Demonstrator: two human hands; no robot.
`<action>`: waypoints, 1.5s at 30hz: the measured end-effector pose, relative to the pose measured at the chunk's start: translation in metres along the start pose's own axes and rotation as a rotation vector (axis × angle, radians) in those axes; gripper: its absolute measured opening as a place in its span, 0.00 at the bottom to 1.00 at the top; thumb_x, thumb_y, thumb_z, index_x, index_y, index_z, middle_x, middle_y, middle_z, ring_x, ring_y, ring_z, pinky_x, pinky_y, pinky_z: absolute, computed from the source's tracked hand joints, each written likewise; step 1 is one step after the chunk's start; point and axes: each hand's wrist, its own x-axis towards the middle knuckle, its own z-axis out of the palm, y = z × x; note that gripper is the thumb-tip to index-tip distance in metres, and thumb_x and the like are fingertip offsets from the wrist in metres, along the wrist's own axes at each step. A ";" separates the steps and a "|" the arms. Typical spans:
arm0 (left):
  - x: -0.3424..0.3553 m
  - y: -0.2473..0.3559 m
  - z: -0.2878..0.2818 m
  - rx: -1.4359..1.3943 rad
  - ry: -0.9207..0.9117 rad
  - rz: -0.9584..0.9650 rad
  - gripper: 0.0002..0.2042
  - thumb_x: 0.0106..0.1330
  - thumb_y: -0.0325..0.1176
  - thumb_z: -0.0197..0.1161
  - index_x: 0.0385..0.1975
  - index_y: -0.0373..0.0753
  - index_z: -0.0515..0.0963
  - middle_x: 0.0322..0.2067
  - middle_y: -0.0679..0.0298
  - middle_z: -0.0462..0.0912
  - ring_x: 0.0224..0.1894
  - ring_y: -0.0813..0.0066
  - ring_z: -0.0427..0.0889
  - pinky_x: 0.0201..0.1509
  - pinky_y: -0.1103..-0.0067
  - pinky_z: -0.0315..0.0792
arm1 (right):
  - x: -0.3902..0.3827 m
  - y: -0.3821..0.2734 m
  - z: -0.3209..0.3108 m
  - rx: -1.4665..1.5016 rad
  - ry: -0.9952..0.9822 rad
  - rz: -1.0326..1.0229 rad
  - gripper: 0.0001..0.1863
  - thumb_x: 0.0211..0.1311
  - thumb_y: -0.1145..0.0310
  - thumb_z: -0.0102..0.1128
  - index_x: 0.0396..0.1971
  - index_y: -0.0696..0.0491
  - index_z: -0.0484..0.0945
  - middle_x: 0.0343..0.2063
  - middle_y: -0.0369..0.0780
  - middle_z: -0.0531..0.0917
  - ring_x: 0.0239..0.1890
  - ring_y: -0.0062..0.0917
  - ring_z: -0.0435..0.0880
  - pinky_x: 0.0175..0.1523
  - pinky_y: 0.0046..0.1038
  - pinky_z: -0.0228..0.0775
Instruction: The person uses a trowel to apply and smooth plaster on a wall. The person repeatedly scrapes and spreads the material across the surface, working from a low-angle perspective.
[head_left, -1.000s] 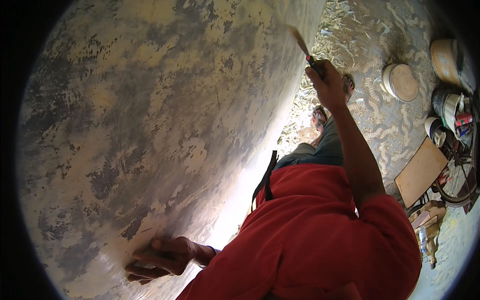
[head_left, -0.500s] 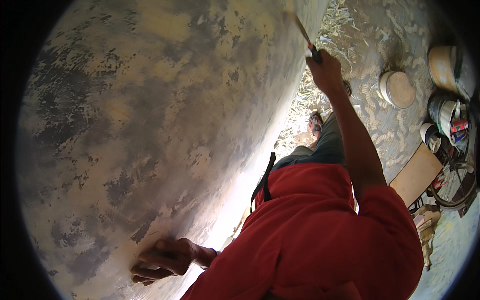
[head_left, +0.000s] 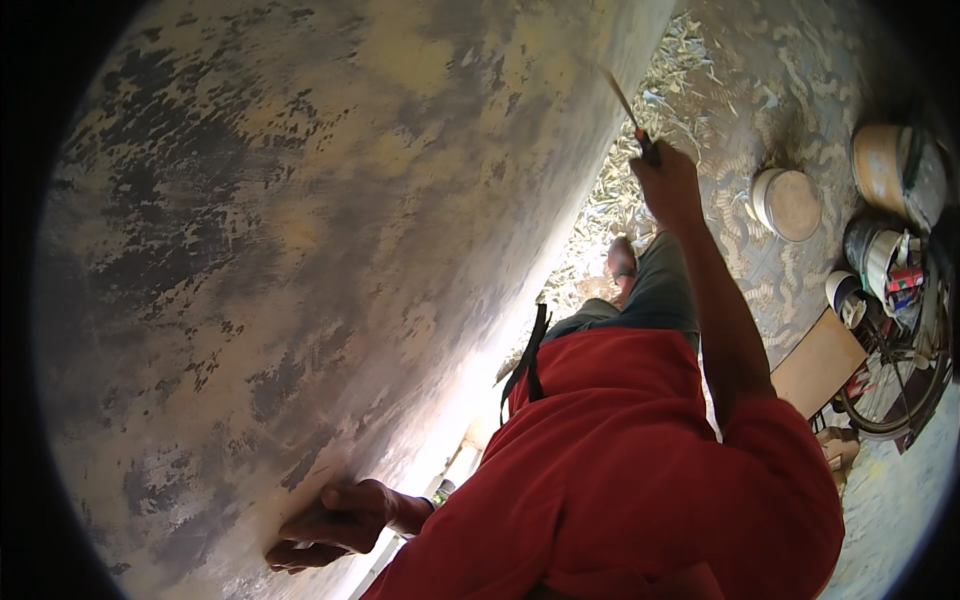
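Note:
My right hand [head_left: 668, 188] is closed round the black and red handle of a scraper [head_left: 640, 130]. The scraper's thin blade points up and to the left, its far end at the wall and blurred. On my left rises the patchy wall [head_left: 330, 270], grey and dark where its yellowish paint has come off. Low on that wall rests my left hand [head_left: 335, 525], fingers apart and slightly bent, with nothing seen in them. Its palm side is hidden.
Paint flakes [head_left: 640, 165] litter the patterned floor beside the wall. To the right are a round tub [head_left: 790, 205], a larger bucket [head_left: 880, 170], a container of odds and ends [head_left: 895, 265], a tan board [head_left: 820, 365] and a bicycle wheel [head_left: 905, 395].
The right hand and scraper have come slightly down and to the right in the picture. My view has shifted a little, and a foot has moved. The left hand stays on the wall.

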 end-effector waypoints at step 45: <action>-0.004 0.001 0.002 -0.045 0.039 -0.060 0.28 0.74 0.51 0.63 0.67 0.42 0.77 0.72 0.45 0.68 0.76 0.44 0.64 0.77 0.44 0.45 | -0.039 -0.060 -0.041 0.464 -0.007 0.145 0.17 0.76 0.59 0.59 0.43 0.58 0.88 0.16 0.30 0.73 0.20 0.12 0.67 0.27 0.26 0.62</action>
